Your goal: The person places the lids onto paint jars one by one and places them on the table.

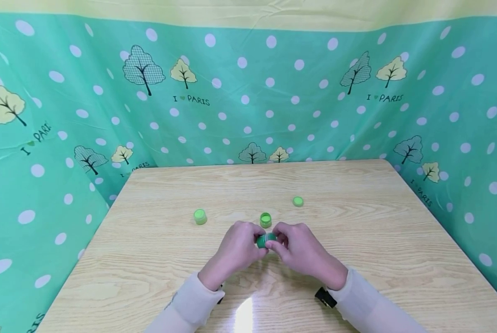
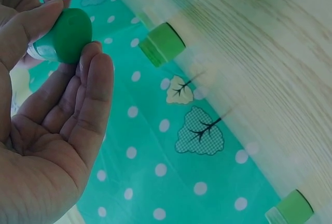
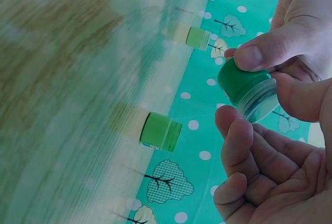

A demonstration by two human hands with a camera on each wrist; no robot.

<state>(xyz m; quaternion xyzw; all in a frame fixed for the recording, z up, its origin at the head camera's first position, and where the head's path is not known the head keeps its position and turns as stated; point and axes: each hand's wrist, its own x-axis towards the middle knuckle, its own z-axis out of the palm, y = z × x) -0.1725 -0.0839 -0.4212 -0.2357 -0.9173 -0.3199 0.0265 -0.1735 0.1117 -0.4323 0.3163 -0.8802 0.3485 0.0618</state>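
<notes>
Between both hands is a small dark green jar [image 1: 261, 241] with a clear rim, tilted on its side above the table. My left hand [image 1: 241, 245] pinches its green end between thumb and fingertips. At the clear rim, the thumb and fingertips of my right hand [image 1: 300, 247] grip the other end, plain in the right wrist view on the jar [image 3: 241, 81]. Just beyond the hands stands an open light green jar [image 1: 265, 220]. A round light green lid [image 1: 298, 201] lies farther back to the right.
Another light green jar [image 1: 200, 217] with a pale green top stands left of the hands. The wooden table [image 1: 157, 259] meets a green dotted curtain [image 1: 232, 106] at the back and sides. A black strap piece [image 1: 326, 297] shows at the right wrist.
</notes>
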